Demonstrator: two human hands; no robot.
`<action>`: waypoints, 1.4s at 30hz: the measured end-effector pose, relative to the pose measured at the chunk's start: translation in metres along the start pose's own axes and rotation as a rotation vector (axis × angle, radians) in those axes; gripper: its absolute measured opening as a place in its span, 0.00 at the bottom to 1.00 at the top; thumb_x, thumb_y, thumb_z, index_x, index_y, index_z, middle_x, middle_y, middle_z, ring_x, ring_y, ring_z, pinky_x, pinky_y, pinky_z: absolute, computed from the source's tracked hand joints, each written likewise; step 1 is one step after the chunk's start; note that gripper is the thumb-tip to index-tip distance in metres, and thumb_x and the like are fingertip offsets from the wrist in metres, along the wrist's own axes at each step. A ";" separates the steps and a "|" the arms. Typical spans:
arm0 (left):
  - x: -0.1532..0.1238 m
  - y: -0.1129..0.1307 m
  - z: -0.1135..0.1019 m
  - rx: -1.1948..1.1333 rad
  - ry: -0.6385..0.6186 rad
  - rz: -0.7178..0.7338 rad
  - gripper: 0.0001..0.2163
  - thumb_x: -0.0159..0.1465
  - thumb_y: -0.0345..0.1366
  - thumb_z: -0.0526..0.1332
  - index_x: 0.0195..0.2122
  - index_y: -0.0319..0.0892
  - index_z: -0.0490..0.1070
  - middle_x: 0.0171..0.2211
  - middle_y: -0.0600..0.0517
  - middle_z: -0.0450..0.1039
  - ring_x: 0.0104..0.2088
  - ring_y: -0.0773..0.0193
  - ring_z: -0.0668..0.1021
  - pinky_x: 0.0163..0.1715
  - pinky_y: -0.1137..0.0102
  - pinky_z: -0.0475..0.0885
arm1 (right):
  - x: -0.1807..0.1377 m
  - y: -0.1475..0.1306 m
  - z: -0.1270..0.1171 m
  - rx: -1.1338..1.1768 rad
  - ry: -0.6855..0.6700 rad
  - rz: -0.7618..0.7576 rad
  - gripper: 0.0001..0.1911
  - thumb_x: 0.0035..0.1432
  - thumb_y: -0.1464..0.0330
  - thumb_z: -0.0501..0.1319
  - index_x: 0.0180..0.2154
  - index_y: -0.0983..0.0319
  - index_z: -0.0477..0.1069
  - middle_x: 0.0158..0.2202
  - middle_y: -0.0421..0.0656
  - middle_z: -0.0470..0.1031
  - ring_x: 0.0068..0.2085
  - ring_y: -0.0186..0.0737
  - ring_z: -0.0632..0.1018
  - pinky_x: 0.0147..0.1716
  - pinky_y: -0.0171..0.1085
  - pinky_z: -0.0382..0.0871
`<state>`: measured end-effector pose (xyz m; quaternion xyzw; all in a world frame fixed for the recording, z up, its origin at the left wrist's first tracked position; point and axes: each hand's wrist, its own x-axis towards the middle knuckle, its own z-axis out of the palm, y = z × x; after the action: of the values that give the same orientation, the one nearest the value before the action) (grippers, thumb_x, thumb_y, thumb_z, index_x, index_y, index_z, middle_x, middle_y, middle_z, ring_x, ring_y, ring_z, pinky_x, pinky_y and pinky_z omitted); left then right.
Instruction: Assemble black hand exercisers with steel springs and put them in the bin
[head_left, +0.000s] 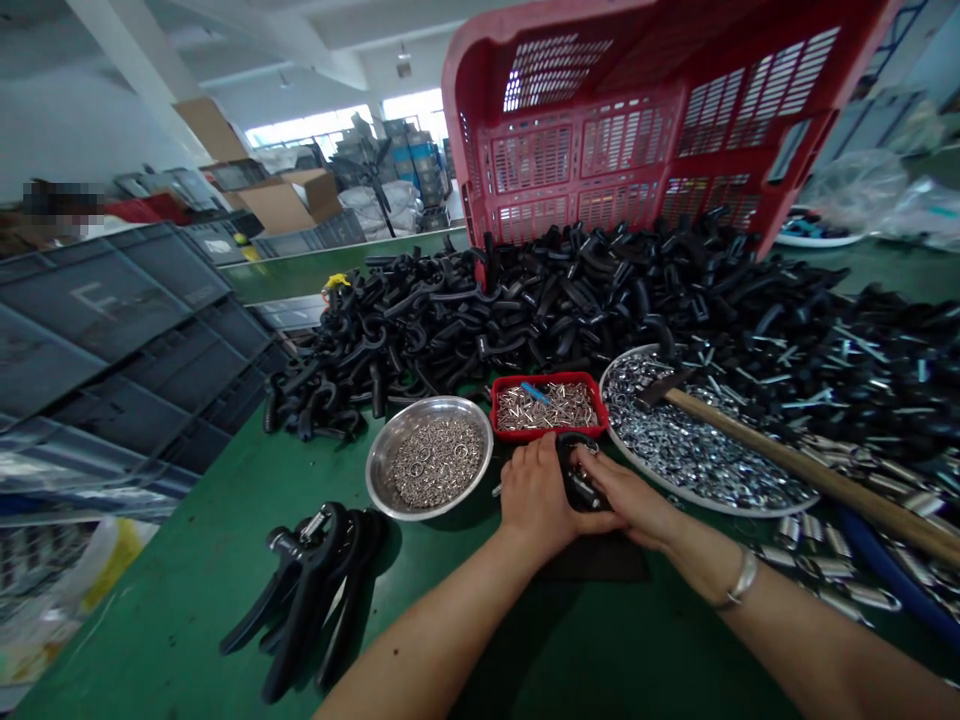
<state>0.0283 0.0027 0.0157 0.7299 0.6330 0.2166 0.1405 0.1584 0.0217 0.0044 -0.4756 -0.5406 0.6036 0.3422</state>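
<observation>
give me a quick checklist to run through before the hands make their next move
1. Left hand and right hand both at the black part: ok
2. Part's fit checked: cannot tell, fingers hide much of it
3. Bowl upright, stocked with small metal pieces: ok
4. Red tray stocked with pins: ok
5. Hammer apart from the hands: ok, its head lies over the plate

Bare tabletop [195, 570] beside clamps [304, 598], bowl [380, 465] blocking beyond; hammer [780, 457] (rightward)
</observation>
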 end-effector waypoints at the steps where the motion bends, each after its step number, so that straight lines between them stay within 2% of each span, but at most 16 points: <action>1: 0.000 -0.001 0.000 0.010 0.001 0.009 0.47 0.38 0.61 0.61 0.54 0.35 0.55 0.50 0.37 0.64 0.49 0.45 0.66 0.48 0.54 0.60 | 0.000 -0.004 -0.004 -0.120 -0.064 0.000 0.21 0.59 0.53 0.46 0.37 0.60 0.68 0.32 0.42 0.75 0.32 0.35 0.76 0.35 0.37 0.70; 3: 0.002 -0.004 -0.004 0.031 -0.018 0.033 0.47 0.37 0.61 0.61 0.53 0.35 0.56 0.48 0.38 0.65 0.48 0.45 0.67 0.47 0.56 0.61 | 0.003 -0.017 -0.016 -0.506 -0.126 0.001 0.24 0.58 0.52 0.44 0.32 0.61 0.70 0.27 0.43 0.74 0.26 0.37 0.75 0.31 0.39 0.70; 5: 0.003 -0.006 -0.009 0.060 -0.057 0.057 0.46 0.36 0.61 0.61 0.52 0.36 0.58 0.46 0.39 0.66 0.46 0.45 0.67 0.46 0.56 0.62 | 0.014 -0.034 -0.027 -0.971 0.010 -0.054 0.26 0.59 0.53 0.44 0.28 0.62 0.72 0.25 0.47 0.74 0.27 0.42 0.75 0.30 0.42 0.68; 7: 0.005 -0.005 -0.011 0.092 -0.107 0.084 0.46 0.35 0.61 0.62 0.52 0.37 0.59 0.46 0.40 0.66 0.46 0.45 0.67 0.46 0.55 0.62 | 0.032 -0.048 -0.033 -1.309 0.161 -0.175 0.22 0.60 0.59 0.45 0.31 0.63 0.74 0.31 0.52 0.75 0.33 0.48 0.76 0.32 0.45 0.66; 9: 0.006 -0.003 -0.009 0.122 -0.150 0.111 0.46 0.32 0.61 0.64 0.51 0.38 0.60 0.46 0.40 0.66 0.46 0.45 0.67 0.46 0.55 0.62 | 0.054 -0.058 -0.030 -1.443 0.114 -0.277 0.15 0.57 0.65 0.50 0.36 0.59 0.74 0.38 0.49 0.75 0.40 0.48 0.75 0.35 0.42 0.65; 12: 0.009 -0.002 -0.003 0.159 -0.156 0.146 0.47 0.31 0.60 0.64 0.51 0.38 0.60 0.47 0.40 0.66 0.46 0.44 0.67 0.48 0.54 0.60 | 0.084 -0.063 -0.019 -1.450 -0.079 -0.326 0.12 0.50 0.70 0.57 0.35 0.53 0.76 0.39 0.43 0.76 0.41 0.44 0.75 0.35 0.37 0.65; 15: 0.010 -0.005 0.000 0.180 -0.164 0.193 0.48 0.32 0.62 0.63 0.53 0.39 0.59 0.49 0.40 0.65 0.47 0.44 0.66 0.50 0.53 0.58 | 0.100 -0.062 -0.012 -1.459 -0.119 -0.315 0.10 0.45 0.73 0.60 0.31 0.58 0.77 0.35 0.46 0.77 0.38 0.45 0.75 0.34 0.36 0.64; 17: 0.011 -0.008 -0.004 0.174 -0.170 0.221 0.49 0.31 0.64 0.62 0.53 0.39 0.60 0.50 0.40 0.64 0.48 0.44 0.66 0.50 0.53 0.58 | 0.103 -0.058 -0.013 -1.452 -0.102 -0.306 0.07 0.46 0.73 0.59 0.28 0.61 0.76 0.32 0.49 0.77 0.36 0.45 0.76 0.33 0.37 0.64; 19: 0.016 -0.011 -0.013 0.146 -0.149 0.221 0.46 0.35 0.65 0.60 0.53 0.41 0.61 0.50 0.41 0.64 0.49 0.45 0.66 0.49 0.55 0.60 | 0.102 -0.054 -0.019 -1.432 -0.058 -0.305 0.08 0.49 0.71 0.58 0.28 0.62 0.76 0.32 0.49 0.77 0.36 0.45 0.76 0.33 0.37 0.64; 21: 0.028 -0.014 -0.022 0.143 -0.081 0.162 0.35 0.47 0.61 0.56 0.51 0.42 0.64 0.49 0.43 0.66 0.48 0.48 0.67 0.46 0.58 0.63 | 0.099 -0.048 -0.027 -1.401 0.006 -0.307 0.09 0.52 0.69 0.56 0.31 0.61 0.75 0.34 0.47 0.76 0.37 0.44 0.75 0.33 0.36 0.64; 23: 0.047 -0.017 -0.028 0.197 -0.012 0.054 0.22 0.57 0.52 0.53 0.47 0.44 0.67 0.46 0.44 0.68 0.46 0.50 0.69 0.44 0.59 0.65 | 0.097 -0.044 -0.033 -1.367 0.070 -0.311 0.10 0.54 0.69 0.55 0.34 0.61 0.73 0.36 0.46 0.76 0.38 0.42 0.75 0.35 0.36 0.63; 25: 0.069 -0.019 -0.029 0.250 -0.058 -0.023 0.16 0.59 0.45 0.54 0.44 0.45 0.71 0.43 0.43 0.70 0.45 0.49 0.71 0.41 0.58 0.66 | 0.093 -0.043 -0.037 -1.336 0.108 -0.321 0.09 0.54 0.69 0.54 0.35 0.61 0.72 0.36 0.45 0.76 0.39 0.40 0.74 0.37 0.35 0.63; 29: 0.102 -0.020 -0.019 0.248 -0.235 -0.043 0.10 0.54 0.42 0.60 0.36 0.49 0.75 0.37 0.47 0.74 0.38 0.51 0.75 0.35 0.61 0.68 | 0.085 -0.044 -0.041 -1.279 0.139 -0.356 0.09 0.54 0.69 0.55 0.36 0.60 0.72 0.38 0.42 0.76 0.40 0.36 0.74 0.39 0.32 0.62; 35: 0.107 -0.022 -0.007 0.251 -0.212 -0.054 0.09 0.55 0.42 0.60 0.36 0.49 0.74 0.37 0.49 0.74 0.39 0.56 0.75 0.37 0.65 0.68 | 0.079 -0.033 -0.043 -1.264 0.204 -0.319 0.09 0.54 0.63 0.57 0.33 0.60 0.73 0.32 0.44 0.76 0.33 0.40 0.74 0.31 0.34 0.62; 39: 0.103 -0.024 -0.012 0.260 -0.160 -0.082 0.11 0.57 0.44 0.58 0.37 0.48 0.72 0.38 0.49 0.74 0.38 0.57 0.75 0.36 0.66 0.68 | 0.079 -0.034 -0.041 -1.223 0.233 -0.359 0.09 0.54 0.64 0.57 0.32 0.62 0.72 0.34 0.46 0.74 0.36 0.41 0.74 0.32 0.35 0.61; 42: 0.096 -0.022 -0.020 0.226 -0.108 -0.081 0.12 0.59 0.45 0.55 0.38 0.47 0.72 0.36 0.50 0.75 0.37 0.59 0.75 0.36 0.68 0.68 | 0.064 -0.039 -0.041 -1.165 0.200 -0.378 0.08 0.55 0.65 0.56 0.31 0.62 0.71 0.31 0.43 0.75 0.34 0.37 0.74 0.32 0.33 0.62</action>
<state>0.0093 0.0996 0.0362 0.7255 0.6738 0.0984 0.1000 0.1735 0.1020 0.0310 -0.5346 -0.8215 0.0906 0.1765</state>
